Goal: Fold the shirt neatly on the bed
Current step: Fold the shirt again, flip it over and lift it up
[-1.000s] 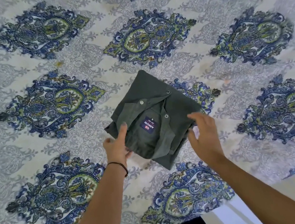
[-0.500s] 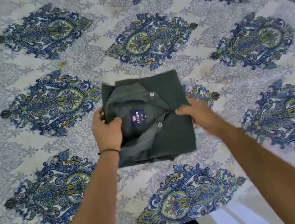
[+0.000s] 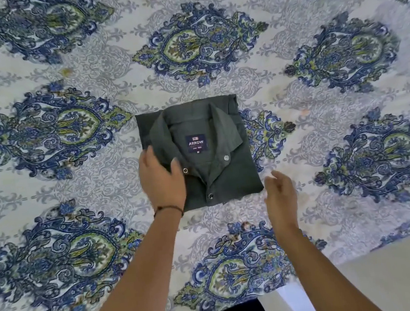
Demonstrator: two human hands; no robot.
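A dark green shirt (image 3: 229, 175) lies folded into a compact square on the bed, collar up, with a navy label reading ARROW showing inside the neck and metal snaps down the placket. My left hand (image 3: 162, 182) rests on the shirt's left edge, thumb on top of the fabric near a snap and fingers over the side. My right hand (image 3: 279, 194) hovers just off the shirt's lower right corner, fingers apart and holding nothing. A thin dark band circles my left wrist.
The bed (image 3: 74, 197) is covered by a white sheet printed with large blue and green medallions and spreads all around the shirt. Its near edge runs along the bottom right, with pale floor (image 3: 407, 280) beyond.
The shirt has been turned until its collar points away from me and now lies square. My right hand has come off the shirt and drawn back to its lower right corner.
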